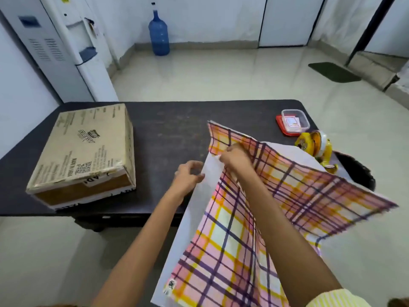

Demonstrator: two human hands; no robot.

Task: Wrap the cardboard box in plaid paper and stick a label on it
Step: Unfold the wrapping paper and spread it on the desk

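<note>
op: status on the wrap?

eng: Early. You're holding the plaid paper (239, 235) up off the surface (166, 122), partly unfolded, print facing you, white backing showing along the left edge. It's hanging over the near right part of the surface and past its front edge. Nothing is wrapped.

op: hands?

eng: Both are on the sheet. Your left hand (190, 176) is pinching the white edge, fingers curled in on it. Your right hand (234, 157) is gripping the fold just beside it, a bit further from you, fingers closed on the paper. The two hands are working close together.

op: box?

eng: The cardboard box (81, 156) is lying flat on the left part of the surface, bare, well apart from the paper. It's showing printed markings only, no added label that I can make out.

op: what's left?

eng: By my read, nearly all of it: you're looking at spreading the sheet flat, moving the box onto it, folding, taping, then labelling. The tape dispenser (315, 145) is sitting at the right edge, partly behind the paper, untouched. The clear tub (293, 120) on its red lid beyond it is holding something printed; could be the labels, I can't tell.
</note>
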